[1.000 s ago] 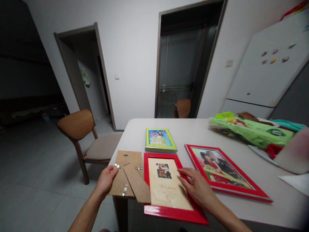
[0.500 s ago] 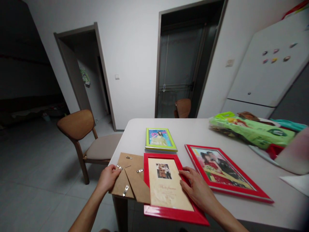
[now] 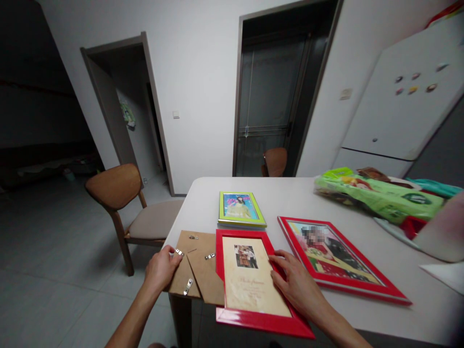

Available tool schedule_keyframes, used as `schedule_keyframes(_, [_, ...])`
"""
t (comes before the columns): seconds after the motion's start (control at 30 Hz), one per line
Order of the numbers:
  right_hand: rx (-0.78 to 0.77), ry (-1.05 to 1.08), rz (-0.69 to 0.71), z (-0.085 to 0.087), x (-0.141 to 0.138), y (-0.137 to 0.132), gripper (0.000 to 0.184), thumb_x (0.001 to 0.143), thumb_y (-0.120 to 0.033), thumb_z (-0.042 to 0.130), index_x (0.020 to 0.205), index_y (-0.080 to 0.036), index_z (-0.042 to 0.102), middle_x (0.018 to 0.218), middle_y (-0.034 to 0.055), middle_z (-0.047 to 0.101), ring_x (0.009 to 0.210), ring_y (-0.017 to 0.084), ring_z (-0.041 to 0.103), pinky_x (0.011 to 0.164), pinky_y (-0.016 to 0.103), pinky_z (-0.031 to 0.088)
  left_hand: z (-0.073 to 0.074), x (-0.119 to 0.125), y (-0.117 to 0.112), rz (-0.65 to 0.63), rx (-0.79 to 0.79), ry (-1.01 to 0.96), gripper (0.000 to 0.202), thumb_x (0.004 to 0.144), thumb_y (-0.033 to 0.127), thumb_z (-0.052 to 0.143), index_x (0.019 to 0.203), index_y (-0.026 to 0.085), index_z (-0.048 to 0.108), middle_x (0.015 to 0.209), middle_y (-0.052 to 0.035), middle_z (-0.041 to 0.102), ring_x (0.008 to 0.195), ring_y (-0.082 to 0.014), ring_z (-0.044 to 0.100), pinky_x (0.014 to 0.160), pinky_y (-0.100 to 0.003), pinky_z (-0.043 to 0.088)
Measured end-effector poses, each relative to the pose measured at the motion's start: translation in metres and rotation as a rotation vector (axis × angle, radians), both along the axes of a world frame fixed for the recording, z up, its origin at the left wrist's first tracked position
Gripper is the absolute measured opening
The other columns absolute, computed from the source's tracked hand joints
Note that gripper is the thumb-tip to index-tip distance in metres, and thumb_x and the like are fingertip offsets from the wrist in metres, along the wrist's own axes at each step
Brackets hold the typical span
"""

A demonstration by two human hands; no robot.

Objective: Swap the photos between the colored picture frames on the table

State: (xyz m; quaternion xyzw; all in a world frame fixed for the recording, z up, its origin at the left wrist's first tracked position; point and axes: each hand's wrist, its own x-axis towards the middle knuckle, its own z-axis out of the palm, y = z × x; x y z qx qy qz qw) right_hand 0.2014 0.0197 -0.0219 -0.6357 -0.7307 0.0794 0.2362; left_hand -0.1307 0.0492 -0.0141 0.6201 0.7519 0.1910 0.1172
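A red picture frame (image 3: 259, 324) lies near the table's front edge with a cream insert sheet (image 3: 250, 285) in it. My right hand (image 3: 295, 282) rests on the frame's right side, fingers spread flat over the rim and the sheet. To the left, a brown backing board (image 3: 197, 263) with small metal clips and a fold-out stand lies half off the table edge. My left hand (image 3: 159, 268) grips its left edge, fingers curled around it.
A larger red frame (image 3: 362, 285) with a photo lies to the right, a small green frame (image 3: 241, 209) behind. Green plastic packets (image 3: 377, 195) and a white sheet (image 3: 445, 273) sit at the right. A wooden chair (image 3: 125, 203) stands left of the white table (image 3: 290, 193); a fridge (image 3: 402, 111) stands behind.
My left hand has slid the backing board slightly right, toward the red frame. My right hand has drawn in a little and settled on the frame's right rim.
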Motion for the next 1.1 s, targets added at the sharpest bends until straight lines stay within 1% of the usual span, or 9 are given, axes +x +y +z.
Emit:
schedule_keyframes(0.37, [0.004, 0.001, -0.004, 0.000, -0.001, 0.000, 0.035, 0.071, -0.026, 0.040, 0.099, -0.012, 0.057, 0.113, 0.0129, 0.048, 0.101, 0.022, 0.046, 0.090, 0.034, 0.034, 0.003, 0.003, -0.002, -0.002, -0.020, 0.104, 0.029, 0.073, 0.043, 0.041, 0.089, 0.021, 0.053, 0.074, -0.0060, 0.062, 0.068, -0.0217, 0.057, 0.051, -0.024, 0.030])
schedule_keyframes(0.7, [0.000, -0.034, -0.014, -0.003, -0.001, 0.002, 0.038, 0.071, -0.025, 0.039, 0.102, -0.011, 0.056, 0.113, 0.0130, 0.047, 0.102, 0.021, 0.045, 0.091, 0.032, 0.033, 0.007, 0.007, -0.005, -0.003, -0.031, 0.185, 0.027, 0.076, 0.040, 0.040, 0.092, 0.022, 0.050, 0.078, -0.0055, 0.063, 0.071, -0.0204, 0.058, 0.054, -0.024, 0.035])
schedule_keyframes(0.83, [0.003, -0.041, -0.017, -0.003, 0.000, 0.001, 0.038, 0.071, -0.025, 0.039, 0.103, -0.011, 0.055, 0.113, 0.0129, 0.047, 0.102, 0.021, 0.045, 0.090, 0.031, 0.033, 0.008, 0.008, -0.007, 0.000, -0.015, 0.213, 0.028, 0.075, 0.039, 0.043, 0.096, 0.021, 0.048, 0.085, -0.0060, 0.062, 0.074, -0.0206, 0.057, 0.057, -0.026, 0.037])
schedule_keyframes(0.9, [0.008, -0.041, -0.019, -0.004, -0.001, 0.001, 0.038, 0.071, -0.024, 0.039, 0.103, -0.011, 0.055, 0.113, 0.0127, 0.047, 0.102, 0.021, 0.045, 0.090, 0.031, 0.033, 0.010, 0.011, -0.009, -0.005, 0.006, 0.224, 0.028, 0.075, 0.036, 0.044, 0.097, 0.019, 0.047, 0.090, -0.0067, 0.060, 0.078, -0.0208, 0.056, 0.061, -0.027, 0.039])
schedule_keyframes(1.0, [0.006, -0.041, -0.036, -0.004, -0.002, 0.002, 0.038, 0.071, -0.024, 0.039, 0.103, -0.012, 0.055, 0.113, 0.0127, 0.048, 0.102, 0.021, 0.045, 0.090, 0.031, 0.033, 0.015, 0.024, -0.014, -0.034, 0.062, 0.234, 0.031, 0.076, 0.030, 0.043, 0.104, 0.018, 0.044, 0.101, -0.0065, 0.055, 0.094, -0.0191, 0.050, 0.074, -0.027, 0.037])
schedule_keyframes(1.1, [-0.015, -0.044, -0.057, -0.003, -0.003, 0.003, 0.039, 0.071, -0.025, 0.040, 0.105, -0.012, 0.054, 0.113, 0.0130, 0.049, 0.102, 0.022, 0.046, 0.090, 0.032, 0.033, 0.017, 0.045, -0.022, -0.131, 0.132, 0.207, 0.038, 0.074, 0.028, 0.045, 0.111, 0.017, 0.041, 0.111, -0.0063, 0.050, 0.104, -0.0170, 0.043, 0.086, -0.025, 0.033])
